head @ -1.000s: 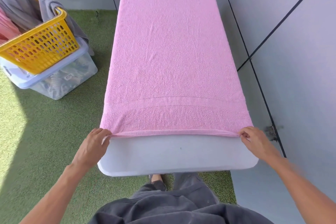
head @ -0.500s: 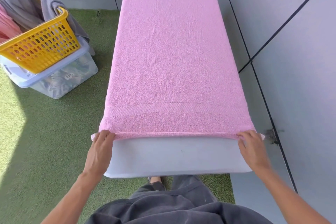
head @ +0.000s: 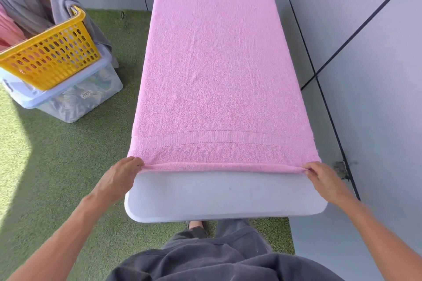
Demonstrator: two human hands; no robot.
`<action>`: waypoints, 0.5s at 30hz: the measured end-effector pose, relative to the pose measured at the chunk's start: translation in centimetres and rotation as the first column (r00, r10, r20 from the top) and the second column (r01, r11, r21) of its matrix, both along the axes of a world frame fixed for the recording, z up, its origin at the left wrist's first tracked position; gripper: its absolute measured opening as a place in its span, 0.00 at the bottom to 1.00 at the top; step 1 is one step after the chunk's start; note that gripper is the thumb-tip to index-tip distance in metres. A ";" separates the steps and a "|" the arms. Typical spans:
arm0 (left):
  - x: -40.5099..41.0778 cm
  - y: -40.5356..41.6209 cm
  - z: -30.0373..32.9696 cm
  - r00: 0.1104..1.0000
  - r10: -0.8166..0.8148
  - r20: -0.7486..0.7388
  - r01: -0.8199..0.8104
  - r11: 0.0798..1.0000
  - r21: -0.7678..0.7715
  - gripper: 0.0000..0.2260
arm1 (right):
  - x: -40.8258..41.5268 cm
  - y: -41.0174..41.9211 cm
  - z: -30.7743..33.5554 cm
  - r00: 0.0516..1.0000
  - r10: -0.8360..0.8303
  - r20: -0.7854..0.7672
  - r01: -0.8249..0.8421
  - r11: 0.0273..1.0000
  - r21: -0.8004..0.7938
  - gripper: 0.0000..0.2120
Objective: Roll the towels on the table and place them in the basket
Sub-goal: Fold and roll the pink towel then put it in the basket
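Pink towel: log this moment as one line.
pink towel flat on table | left hand, right hand pinch near-edge corners | first fold started | yellow basket on floor, left

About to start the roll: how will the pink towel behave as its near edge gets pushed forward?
Probably floppy: the pink towel drapes over the table edges and its near hem already curls between the left hand and right hand. The looped terry looks grippy, so slipping seems unlikely. Being wide and limp, the middle may sag or lag behind the corners.

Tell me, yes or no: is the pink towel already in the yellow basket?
No, the pink towel lies spread on the table, apart from the yellow basket.
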State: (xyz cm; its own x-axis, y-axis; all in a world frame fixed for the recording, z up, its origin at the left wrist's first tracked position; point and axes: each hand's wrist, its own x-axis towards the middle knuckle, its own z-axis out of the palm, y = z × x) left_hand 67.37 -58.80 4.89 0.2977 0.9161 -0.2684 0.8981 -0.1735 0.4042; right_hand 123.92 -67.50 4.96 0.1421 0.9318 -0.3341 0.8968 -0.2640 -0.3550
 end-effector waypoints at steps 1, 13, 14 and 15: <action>-0.1 0.8 0.6 0.999 0.028 0.020 -0.026 0.994 -0.102 0.06 | 0.4 0.8 0.6 1.000 0.000 -0.029 -0.002 0.997 -0.076 0.04; 1.7 -2.1 -0.1 0.980 0.186 -0.065 -0.166 0.958 0.234 0.02 | -2.8 -0.7 1.1 0.983 -0.101 0.155 0.064 0.972 0.228 0.05; 2.0 -2.6 -0.3 0.970 0.238 -0.050 -0.222 0.951 0.213 0.03 | -3.2 -1.3 0.9 0.979 -0.116 0.166 0.073 0.967 0.244 0.05; 2.3 -3.0 -0.6 0.963 0.265 -0.051 -0.249 0.945 0.211 0.04 | -3.3 -1.8 0.5 0.974 -0.146 0.171 0.101 0.963 0.251 0.06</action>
State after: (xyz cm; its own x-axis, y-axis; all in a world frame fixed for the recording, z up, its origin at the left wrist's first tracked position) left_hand 69.70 -61.76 4.34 0.0305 0.9961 -0.0834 0.9500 -0.0030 0.3122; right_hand 120.66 -69.30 5.44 0.2994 0.9522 -0.0604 0.9188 -0.3047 -0.2511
